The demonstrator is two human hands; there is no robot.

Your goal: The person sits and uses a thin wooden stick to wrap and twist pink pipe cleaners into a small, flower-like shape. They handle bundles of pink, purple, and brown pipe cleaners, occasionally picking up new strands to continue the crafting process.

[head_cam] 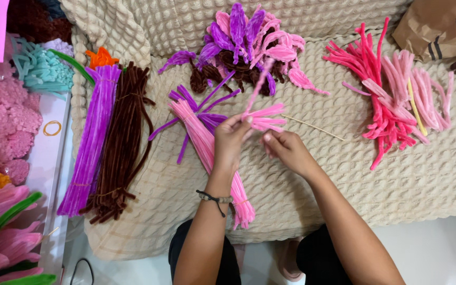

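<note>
Both hands meet over a beige textured blanket. My left hand pinches a small bunch of folded light-pink pipe cleaners at its base. My right hand grips the same bunch from the right, fingers closed under it. One pink stem rises from the bunch toward the pile of finished purple and pink pipe-cleaner petals. A bundle of straight pink pipe cleaners lies under my left wrist, beside loose purple ones.
Purple and brown pipe-cleaner bundles lie at the left. Hot-pink and pale-pink pieces are heaped at the right, near a brown paper bag. A thin stick lies on the blanket. Pink pipe-cleaner flowers fill the left edge.
</note>
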